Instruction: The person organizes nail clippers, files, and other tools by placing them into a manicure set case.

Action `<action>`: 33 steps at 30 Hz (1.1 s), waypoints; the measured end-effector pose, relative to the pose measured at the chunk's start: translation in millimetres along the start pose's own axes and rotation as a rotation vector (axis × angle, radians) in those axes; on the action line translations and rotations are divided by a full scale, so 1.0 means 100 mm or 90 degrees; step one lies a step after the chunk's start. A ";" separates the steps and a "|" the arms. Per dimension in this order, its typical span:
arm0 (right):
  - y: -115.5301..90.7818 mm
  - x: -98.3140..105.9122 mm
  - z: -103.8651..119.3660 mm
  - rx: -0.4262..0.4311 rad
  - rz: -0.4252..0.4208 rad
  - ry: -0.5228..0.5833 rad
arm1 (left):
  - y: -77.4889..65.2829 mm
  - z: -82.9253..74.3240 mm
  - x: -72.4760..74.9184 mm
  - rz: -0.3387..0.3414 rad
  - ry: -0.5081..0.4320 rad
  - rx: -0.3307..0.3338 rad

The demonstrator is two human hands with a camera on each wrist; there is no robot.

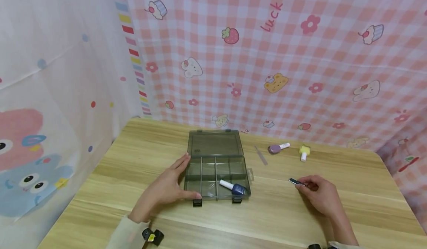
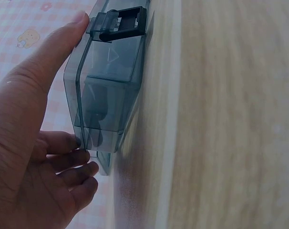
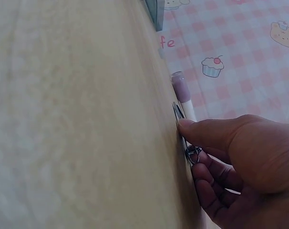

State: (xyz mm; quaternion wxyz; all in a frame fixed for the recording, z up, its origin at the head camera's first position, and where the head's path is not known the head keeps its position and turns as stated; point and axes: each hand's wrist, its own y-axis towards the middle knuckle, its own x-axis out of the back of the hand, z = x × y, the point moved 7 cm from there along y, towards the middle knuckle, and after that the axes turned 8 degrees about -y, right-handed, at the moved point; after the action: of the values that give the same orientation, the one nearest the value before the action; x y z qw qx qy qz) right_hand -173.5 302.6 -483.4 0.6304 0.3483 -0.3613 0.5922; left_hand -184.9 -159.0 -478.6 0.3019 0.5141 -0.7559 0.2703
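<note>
A grey translucent compartment box [image 1: 192, 171] lies with its lid folded back. My left hand [image 1: 165, 187] spans its near left corner, thumb along the front rim and fingertips against the left side. In the left wrist view that thumb [image 2: 54, 52] is stretched straight at the rim. Inside the front right compartment, a dark blue nail polish bottle [image 1: 238, 189] leans with its white cap toward the left. To the right of the box my right hand [image 1: 321, 195] pinches a small metal nail clipper [image 1: 293, 181] between thumb and fingers, close over the table.
Behind the right hand lie a purple nail polish bottle [image 1: 275, 149], a yellow nail polish bottle [image 1: 304, 151] and a thin nail file [image 1: 261, 156]. A checked cloth [image 1: 267, 56] hangs along the back edge of the wooden table [image 1: 267, 219].
</note>
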 end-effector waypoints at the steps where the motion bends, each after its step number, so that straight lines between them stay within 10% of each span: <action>1: 0.00 0.00 0.00 0.000 -0.001 0.000 | 0.00 0.00 0.00 -0.001 0.000 -0.001; 33: -0.02 -0.04 0.30 0.054 -0.065 0.070 | 0.01 0.01 0.00 -0.003 -0.006 0.000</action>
State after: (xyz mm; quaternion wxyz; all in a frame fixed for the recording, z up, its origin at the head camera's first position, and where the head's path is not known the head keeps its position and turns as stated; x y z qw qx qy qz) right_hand -173.0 274.5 -471.9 0.6636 0.3597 -0.2825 0.5920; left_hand -185.6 -159.1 -479.4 0.2988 0.5170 -0.7564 0.2671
